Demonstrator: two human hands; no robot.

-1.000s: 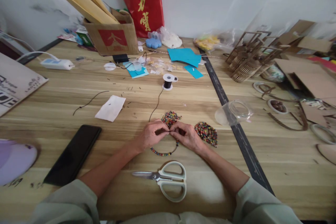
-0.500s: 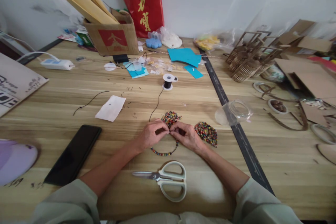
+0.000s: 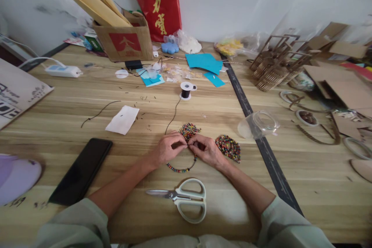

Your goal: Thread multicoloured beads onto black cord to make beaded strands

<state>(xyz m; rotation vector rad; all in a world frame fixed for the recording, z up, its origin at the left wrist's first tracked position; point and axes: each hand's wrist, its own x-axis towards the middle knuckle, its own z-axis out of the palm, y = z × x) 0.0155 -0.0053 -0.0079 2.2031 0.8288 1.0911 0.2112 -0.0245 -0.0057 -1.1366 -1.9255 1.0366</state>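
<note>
While both hands pinched the cord, the beaded strand (image 3: 181, 168) curved half-filled; loose beads (image 3: 188, 130) waited at twelve o'clock.

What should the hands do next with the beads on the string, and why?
Probably slide one more bead on. The left hand and right hand pinch the black cord together, fingertips meeting. A short beaded strand hangs in a curve below them, and a pile of loose beads lies just behind the fingers. The cord is not yet cut from its spool.
</note>
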